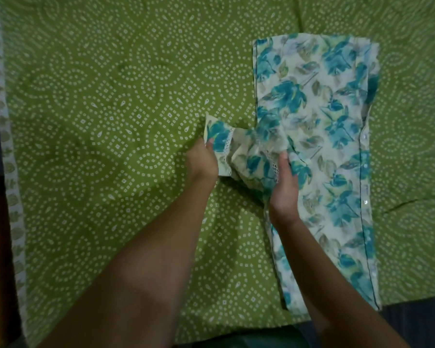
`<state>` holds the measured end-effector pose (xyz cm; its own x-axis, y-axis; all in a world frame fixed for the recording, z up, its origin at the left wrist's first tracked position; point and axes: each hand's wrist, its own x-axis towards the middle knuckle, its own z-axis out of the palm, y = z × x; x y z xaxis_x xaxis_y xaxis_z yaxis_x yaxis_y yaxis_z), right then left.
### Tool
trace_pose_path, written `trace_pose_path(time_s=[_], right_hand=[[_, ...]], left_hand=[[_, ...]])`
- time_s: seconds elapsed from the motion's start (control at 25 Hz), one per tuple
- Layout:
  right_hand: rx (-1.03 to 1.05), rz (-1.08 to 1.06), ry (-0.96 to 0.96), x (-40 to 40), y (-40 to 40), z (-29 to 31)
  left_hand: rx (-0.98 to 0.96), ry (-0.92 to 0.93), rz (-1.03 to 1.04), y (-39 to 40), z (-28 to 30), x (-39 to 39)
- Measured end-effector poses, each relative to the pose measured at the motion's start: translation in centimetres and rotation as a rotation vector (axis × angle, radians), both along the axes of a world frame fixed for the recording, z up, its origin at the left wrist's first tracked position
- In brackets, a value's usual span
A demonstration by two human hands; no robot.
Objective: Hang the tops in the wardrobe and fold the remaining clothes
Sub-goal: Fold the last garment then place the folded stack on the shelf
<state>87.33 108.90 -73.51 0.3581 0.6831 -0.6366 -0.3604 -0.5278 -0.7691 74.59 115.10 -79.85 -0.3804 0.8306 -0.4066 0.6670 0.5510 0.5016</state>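
A pale floral top (319,136) with teal flowers lies folded lengthwise on the right half of a green dotted bedsheet (106,116). Its sleeve (239,151), edged with white lace, sticks out to the left. My left hand (202,159) pinches the sleeve's cuff end. My right hand (284,187) grips the sleeve near where it joins the body of the top. The sleeve is bunched between the two hands.
The bedsheet's pale printed border (8,172) runs down the left edge, with a dark floor beyond it. The sheet's near edge ends at the bottom right, where dark floor (417,327) shows.
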Motion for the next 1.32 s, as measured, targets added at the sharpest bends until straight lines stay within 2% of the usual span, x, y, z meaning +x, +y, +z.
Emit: trace_pose_path(time_s=[0.16,0.28,0.4,0.48,0.56,0.64,0.68,0.76,0.8,0.84,0.88,0.92,1.0,1.04,1.12,1.2,1.28,1.32], right_hand=[[0.059,-0.048,-0.397,-2.4,-1.7,1.7],[0.186,0.138,-0.542,-3.9,-3.1,0.5],[0.144,0.625,-0.686,-6.3,-4.3,-1.7],[0.306,1.079,-0.946,-8.2,-6.0,-4.1],[0.316,1.496,-0.938,-9.8,-7.6,-6.3],[0.277,1.659,-0.893,-10.1,-8.4,-7.6],[0.312,1.674,-0.85,-9.6,-8.2,-7.6],[0.551,1.597,-0.849,-8.1,-7.5,-7.0],[0.706,1.466,-0.97,-7.0,-6.8,-6.7],[0.757,1.313,-1.121,-5.4,-5.9,-6.8],[0.699,1.166,-1.25,-3.6,-4.7,-7.0],[0.547,1.087,-1.346,-1.8,-3.3,-7.3],[0.199,1.046,-1.49,1.5,-0.5,-8.0],[0.089,1.09,-1.525,2.6,0.7,-8.4],[0.142,1.224,-1.58,3.6,2.9,-8.7],[0.247,1.218,-1.597,3.6,4.3,-8.2],[0.214,0.989,-1.432,4.2,4.3,-7.7],[0.18,0.85,-1.263,4.9,3.5,-7.5]], left_hand=[[0.122,0.101,0.052,-6.7,0.3,-4.7],[0.085,0.1,0.056,-11.6,0.2,-7.0],[0.06,0.014,0.098,-14.0,-1.1,-7.5],[0.015,-0.077,0.193,-13.9,-2.0,-7.8],[-0.013,-0.248,0.367,-13.3,-2.1,-8.1],[-0.045,-0.375,0.576,-12.4,-1.5,-8.2],[-0.053,-0.371,0.613,-12.3,-1.2,-8.2],[-0.079,-0.245,0.442,-12.5,-1.1,-8.1],[-0.093,-0.154,0.346,-12.8,-1.4,-8.0],[-0.089,-0.078,0.289,-13.1,-1.8,-7.8],[-0.069,-0.027,0.272,-13.4,-2.0,-7.6],[-0.039,-0.001,0.286,-13.6,-2.2,-7.4],[-0.038,0.046,0.302,-13.5,-2.0,-7.0],[-0.065,0.073,0.299,-13.4,-1.9,-6.9],[-0.108,0.107,0.31,-13.1,-1.8,-6.6],[-0.057,0.086,0.347,-13.5,-1.8,-6.4],[0.074,0.04,0.371,-14.2,-1.2,-6.1],[0.148,-0.013,0.398,-14.2,-0.1,-5.6]])
